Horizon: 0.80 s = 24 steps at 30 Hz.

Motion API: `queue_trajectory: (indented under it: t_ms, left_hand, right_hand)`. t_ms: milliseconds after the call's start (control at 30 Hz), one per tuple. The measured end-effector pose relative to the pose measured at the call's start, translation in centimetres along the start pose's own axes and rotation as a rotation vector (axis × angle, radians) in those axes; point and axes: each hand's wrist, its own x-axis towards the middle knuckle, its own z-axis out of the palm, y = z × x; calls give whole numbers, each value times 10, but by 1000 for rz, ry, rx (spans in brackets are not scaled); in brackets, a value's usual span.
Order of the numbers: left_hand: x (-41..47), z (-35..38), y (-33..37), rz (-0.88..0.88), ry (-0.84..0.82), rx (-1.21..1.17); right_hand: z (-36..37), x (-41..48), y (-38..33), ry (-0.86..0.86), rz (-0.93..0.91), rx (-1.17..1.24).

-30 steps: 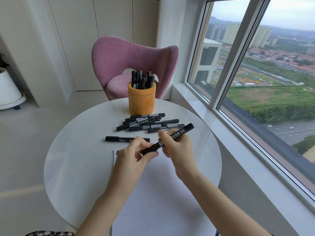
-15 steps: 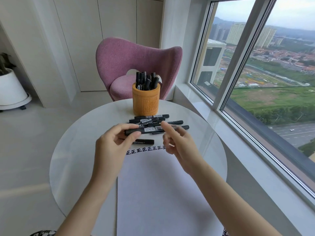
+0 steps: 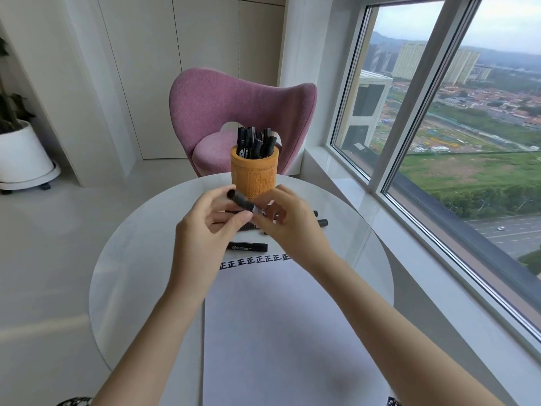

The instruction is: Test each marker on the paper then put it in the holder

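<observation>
Head view: I'm seeing both hands pinching one black marker (image 3: 240,201) in the air. The left hand (image 3: 209,230) is gripping the cap end between thumb and curled fingers. The right hand (image 3: 292,227) is curling round the barrel end, fingers narrow on it; its fingertips are blurring, so I can't tell the exact contact. The marker is slanting up-left, its cap end poking out past the left fingertips, with the holder (image 3: 254,178) sitting just beyond both sets of fingertips and the paper (image 3: 278,317) lying below the wrists. I can't tell whether the cap is seating or coming off; I'm judging this as the cap step around a test. Risks I'm flagging: the holder is standing right behind the knuckles, so a hard cap pull with the hands jerking apart or forward could be knocking it over and spilling the markers in the holder (image 3: 256,145). It's looking crowded, so a careless drop-in could be jamming or bouncing out. A loose marker (image 3: 248,247) is lying directly under the left fingers and more loose markers (image 3: 322,222) are peeking out past the right knuckles; lowering the hands blind could be rolling them off the table (image 3: 99,288). If the tip is exposed, it could be smearing fingers or marking outside the row of test marks (image 3: 254,259) just below the fingers. A half-seated cap going in would be drying the tip.
</observation>
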Motion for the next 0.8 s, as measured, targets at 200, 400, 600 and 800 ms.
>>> queue_trajectory:
  t_ms: [200,400,600,800]
  left_hand:
    - [1,-2,-34,-70,-112,245]
    - [0,-6,-53,-25,-124,468]
    - [4,-9,-59,45,-125,593]
    - [6,-9,-63,50,-142,611]
  right_hand:
    - [4,60,2,244,21,70]
    - [8,107,4,377,-10,100]
    - [16,123,7,345,-15,62]
    - [32,121,26,258,38,-105]
